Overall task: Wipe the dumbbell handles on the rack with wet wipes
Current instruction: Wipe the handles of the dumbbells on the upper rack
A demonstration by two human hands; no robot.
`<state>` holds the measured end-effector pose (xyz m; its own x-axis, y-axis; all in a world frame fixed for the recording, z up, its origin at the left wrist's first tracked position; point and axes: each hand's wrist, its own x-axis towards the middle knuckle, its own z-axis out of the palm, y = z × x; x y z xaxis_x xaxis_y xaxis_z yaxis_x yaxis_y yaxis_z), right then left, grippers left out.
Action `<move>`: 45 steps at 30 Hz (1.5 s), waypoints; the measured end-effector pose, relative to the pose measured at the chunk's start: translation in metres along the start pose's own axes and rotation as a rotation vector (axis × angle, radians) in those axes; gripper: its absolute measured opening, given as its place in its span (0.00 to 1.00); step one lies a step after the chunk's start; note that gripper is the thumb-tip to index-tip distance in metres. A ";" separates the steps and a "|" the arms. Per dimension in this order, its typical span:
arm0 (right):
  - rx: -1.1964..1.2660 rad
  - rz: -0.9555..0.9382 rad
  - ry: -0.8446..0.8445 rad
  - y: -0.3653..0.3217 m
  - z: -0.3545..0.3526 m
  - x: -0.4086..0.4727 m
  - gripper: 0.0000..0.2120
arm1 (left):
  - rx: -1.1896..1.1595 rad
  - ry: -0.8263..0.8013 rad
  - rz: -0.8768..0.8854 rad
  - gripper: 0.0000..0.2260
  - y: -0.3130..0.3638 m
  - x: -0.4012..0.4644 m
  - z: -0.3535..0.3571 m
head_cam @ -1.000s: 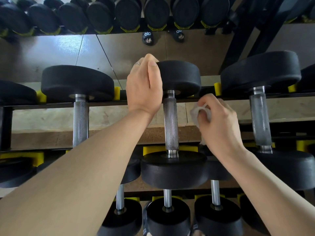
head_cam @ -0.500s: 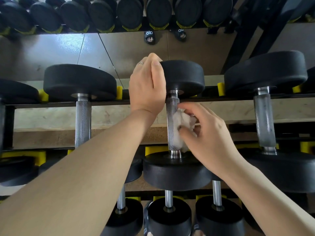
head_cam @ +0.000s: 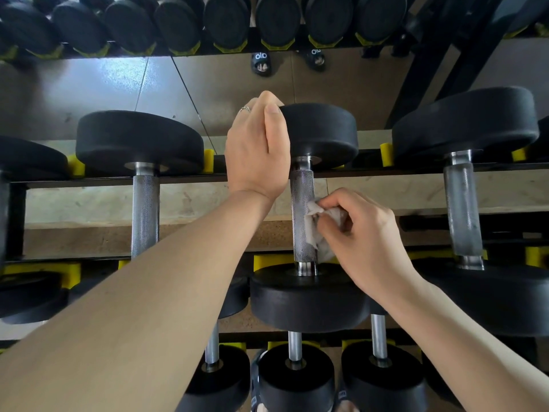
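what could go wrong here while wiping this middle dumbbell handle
1. The crumpled white wet wipe touches only the right side of the knurled steel handle; the left and underside may get missed.
2. The left hand grips the far black round weight head; if the dumbbell rolls, its fingers might get pinched.
3. The right hand pinches the wipe loosely, so it may snag on the knurling.

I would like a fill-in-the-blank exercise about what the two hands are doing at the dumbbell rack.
1. The right hand presses a white ____ against the knurled handle.
2. The left hand grips the far ____ of the same dumbbell.
3. A ____ sits on one finger of the left hand.

Missing words: wipe; head; ring
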<state>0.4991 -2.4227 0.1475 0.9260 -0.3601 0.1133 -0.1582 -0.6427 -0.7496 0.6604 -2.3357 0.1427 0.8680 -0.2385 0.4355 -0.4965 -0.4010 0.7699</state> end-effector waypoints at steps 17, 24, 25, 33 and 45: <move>0.094 0.313 -0.023 0.011 -0.019 0.001 0.08 | -0.008 -0.005 -0.025 0.15 0.000 -0.001 0.001; 0.298 0.430 -0.178 0.000 -0.014 0.003 0.14 | -0.013 -0.005 -0.017 0.14 0.000 -0.001 0.000; 0.252 0.402 -0.195 -0.001 -0.014 0.003 0.14 | -0.012 -0.006 -0.021 0.14 -0.001 -0.001 0.000; 0.260 0.408 -0.127 -0.004 -0.003 0.003 0.07 | 0.006 0.009 -0.003 0.14 -0.003 0.000 0.002; 0.218 0.497 -0.145 0.016 0.005 0.026 0.09 | 0.004 0.026 -0.002 0.15 -0.005 0.000 0.004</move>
<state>0.5221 -2.4386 0.1355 0.7985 -0.4772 -0.3670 -0.5270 -0.2594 -0.8093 0.6625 -2.3371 0.1374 0.8688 -0.2149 0.4461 -0.4950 -0.4049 0.7688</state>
